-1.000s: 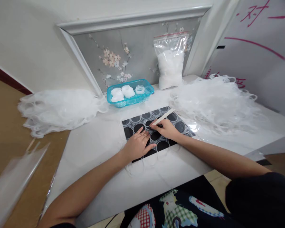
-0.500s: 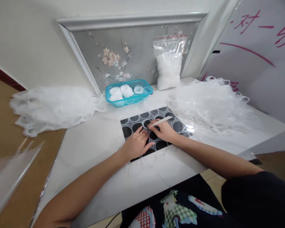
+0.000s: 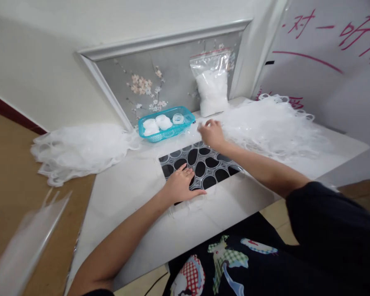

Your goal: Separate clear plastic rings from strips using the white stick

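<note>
My left hand [image 3: 180,185] lies flat with its fingers spread, pressing on a clear plastic sheet with ring-shaped cut-outs [image 3: 199,153], which rests on a black mat [image 3: 209,182]. Beyond the mat's far edge, my right hand [image 3: 212,133] is raised with its fingers curled together. What those fingers hold, if anything, I cannot make out. Nearest to that hand are a blue basket [image 3: 166,132], with white rolls [image 3: 164,122] and a clear ring-shaped roll [image 3: 178,119] inside, and a zip bag of white material [image 3: 212,92].
A heap of translucent ring-patterned sheets [image 3: 268,127] covers the table's right side. Another such heap [image 3: 83,150] hangs over the left edge. A framed floral panel [image 3: 148,88] stands behind the white table [image 3: 120,197]. Blurred clear plastic [image 3: 33,238] shows at lower left.
My right hand has left the sheet and moved away from me toward the basket and bag. The pale stick it held no longer shows clearly. My left hand stays on the sheet.
</note>
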`<action>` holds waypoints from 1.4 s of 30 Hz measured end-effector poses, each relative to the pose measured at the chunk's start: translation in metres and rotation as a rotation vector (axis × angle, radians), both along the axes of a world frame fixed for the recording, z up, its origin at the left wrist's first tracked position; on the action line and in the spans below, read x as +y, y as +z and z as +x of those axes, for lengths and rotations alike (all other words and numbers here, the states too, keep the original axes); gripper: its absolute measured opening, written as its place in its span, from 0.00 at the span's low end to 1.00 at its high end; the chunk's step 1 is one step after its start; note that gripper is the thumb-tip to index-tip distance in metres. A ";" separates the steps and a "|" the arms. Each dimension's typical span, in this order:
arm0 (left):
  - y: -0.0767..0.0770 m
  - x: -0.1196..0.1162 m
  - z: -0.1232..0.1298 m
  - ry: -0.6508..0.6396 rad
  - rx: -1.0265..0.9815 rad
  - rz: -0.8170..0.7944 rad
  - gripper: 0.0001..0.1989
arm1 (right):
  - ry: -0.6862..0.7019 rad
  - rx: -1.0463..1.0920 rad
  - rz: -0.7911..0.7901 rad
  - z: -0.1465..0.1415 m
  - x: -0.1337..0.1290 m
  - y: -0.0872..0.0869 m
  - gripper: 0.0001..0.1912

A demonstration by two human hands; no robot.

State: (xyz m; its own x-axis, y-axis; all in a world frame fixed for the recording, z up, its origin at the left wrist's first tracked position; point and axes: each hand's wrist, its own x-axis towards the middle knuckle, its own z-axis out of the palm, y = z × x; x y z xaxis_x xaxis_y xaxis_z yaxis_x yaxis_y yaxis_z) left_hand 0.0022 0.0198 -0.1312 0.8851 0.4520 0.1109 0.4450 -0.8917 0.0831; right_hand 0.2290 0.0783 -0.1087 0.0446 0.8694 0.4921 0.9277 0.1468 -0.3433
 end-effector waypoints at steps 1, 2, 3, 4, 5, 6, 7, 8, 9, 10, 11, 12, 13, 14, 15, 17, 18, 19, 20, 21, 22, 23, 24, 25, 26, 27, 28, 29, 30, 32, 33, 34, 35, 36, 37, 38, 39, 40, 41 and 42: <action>0.002 0.001 -0.001 0.010 -0.006 -0.021 0.41 | -0.064 0.084 0.013 0.012 0.010 0.006 0.16; 0.004 0.003 -0.002 0.022 -0.021 -0.044 0.39 | -0.108 0.263 0.022 0.023 0.015 0.010 0.16; 0.006 0.005 -0.002 0.039 -0.045 -0.062 0.36 | -0.107 0.387 0.025 0.032 0.015 0.012 0.16; 0.008 0.007 -0.002 0.059 -0.078 -0.072 0.34 | -0.087 0.479 0.019 0.038 0.011 0.010 0.15; 0.010 0.009 0.000 0.078 -0.119 -0.067 0.33 | -0.051 0.538 0.006 0.041 0.003 0.005 0.14; 0.012 0.012 0.003 0.088 -0.160 -0.049 0.31 | -0.009 0.547 -0.014 0.041 -0.007 -0.002 0.13; 0.013 0.014 0.007 0.086 -0.190 -0.020 0.30 | 0.029 0.540 -0.036 0.039 -0.018 -0.010 0.12; 0.014 0.016 0.012 0.071 -0.203 0.012 0.30 | 0.066 0.541 -0.058 0.035 -0.028 -0.018 0.11; 0.014 0.018 0.017 0.045 -0.196 0.041 0.30 | 0.107 0.560 -0.076 0.031 -0.037 -0.026 0.11; 0.013 0.020 0.023 0.012 -0.174 0.062 0.30 | 0.145 0.586 -0.091 0.027 -0.044 -0.033 0.10; 0.010 0.021 0.028 -0.017 -0.149 0.077 0.30 | 0.177 0.613 -0.104 0.023 -0.049 -0.038 0.10; 0.007 0.022 0.033 -0.039 -0.125 0.085 0.30 | 0.203 0.634 -0.115 0.020 -0.052 -0.041 0.09; 0.003 0.022 0.038 -0.054 -0.112 0.091 0.30 | 0.218 0.655 -0.115 0.018 -0.053 -0.042 0.09; -0.001 0.022 0.041 -0.068 -0.106 0.095 0.30 | 0.218 0.680 -0.097 0.017 -0.053 -0.043 0.09; -0.006 0.021 0.043 -0.079 -0.104 0.100 0.30 | 0.202 0.719 -0.062 0.018 -0.053 -0.042 0.10; -0.014 0.018 0.044 -0.095 -0.101 0.105 0.30 | 0.151 0.914 0.045 0.024 -0.050 -0.039 0.10; -0.017 0.017 0.043 -0.100 -0.100 0.105 0.30 | 0.121 1.061 0.095 0.027 -0.049 -0.037 0.09; -0.020 0.017 0.042 -0.102 -0.100 0.104 0.30 | 0.098 1.217 0.125 0.032 -0.049 -0.035 0.08; -0.021 0.016 0.041 -0.104 -0.103 0.103 0.30 | 0.085 1.362 0.129 0.035 -0.048 -0.034 0.07; -0.022 0.016 0.040 -0.104 -0.108 0.102 0.30 | 0.080 1.494 0.114 0.038 -0.048 -0.032 0.06; -0.022 0.016 0.039 -0.105 -0.113 0.104 0.30 | 0.085 1.601 0.086 0.041 -0.049 -0.031 0.06; -0.022 0.016 0.039 -0.106 -0.117 0.108 0.30 | 0.095 1.679 0.049 0.041 -0.050 -0.030 0.07; -0.022 0.016 0.039 -0.106 -0.122 0.112 0.29 | 0.106 1.730 0.014 0.041 -0.051 -0.029 0.07; -0.021 0.016 0.039 -0.106 -0.125 0.117 0.29 | 0.117 1.768 -0.020 0.040 -0.052 -0.028 0.06; -0.021 0.017 0.039 -0.107 -0.127 0.120 0.28 | 0.135 1.802 -0.060 0.038 -0.054 -0.026 0.05; -0.021 0.017 0.039 -0.108 -0.129 0.121 0.27 | 0.158 1.831 -0.103 0.036 -0.055 -0.024 0.03; -0.020 0.017 0.040 -0.109 -0.132 0.120 0.27 | 0.181 1.860 -0.145 0.034 -0.057 -0.022 0.02; -0.020 0.017 0.040 -0.108 -0.134 0.117 0.26 | 0.202 1.897 -0.185 0.032 -0.058 -0.021 0.02; -0.020 0.018 0.040 -0.107 -0.137 0.114 0.26 | 0.219 1.933 -0.220 0.031 -0.059 -0.019 0.03; -0.020 0.018 0.039 -0.106 -0.149 0.108 0.26 | 0.230 1.978 -0.257 0.030 -0.059 -0.018 0.05; -0.021 0.019 0.039 -0.105 -0.157 0.107 0.25 | 0.223 1.999 -0.270 0.030 -0.060 -0.017 0.06; -0.021 0.019 0.039 -0.106 -0.166 0.106 0.25 | 0.216 2.028 -0.285 0.031 -0.059 -0.017 0.07; -0.022 0.019 0.039 -0.107 -0.174 0.106 0.25 | 0.210 2.060 -0.302 0.031 -0.059 -0.017 0.08; -0.023 0.020 0.039 -0.108 -0.180 0.104 0.24 | 0.207 2.091 -0.324 0.032 -0.059 -0.017 0.09; -0.024 0.020 0.039 -0.110 -0.188 0.101 0.24 | 0.206 2.119 -0.349 0.032 -0.058 -0.017 0.09; -0.024 0.020 0.039 -0.114 -0.198 0.095 0.24 | 0.204 2.137 -0.370 0.033 -0.058 -0.017 0.10; -0.024 0.020 0.039 -0.118 -0.215 0.087 0.23 | 0.203 2.144 -0.385 0.033 -0.057 -0.017 0.10; -0.024 0.020 0.039 -0.119 -0.245 0.079 0.23 | 0.199 2.143 -0.394 0.033 -0.057 -0.017 0.10; -0.023 0.019 0.039 -0.115 -0.291 0.072 0.23 | 0.197 2.136 -0.400 0.032 -0.057 -0.018 0.10; -0.022 0.019 0.039 -0.108 -0.351 0.071 0.23 | 0.208 2.122 -0.409 0.031 -0.058 -0.019 0.09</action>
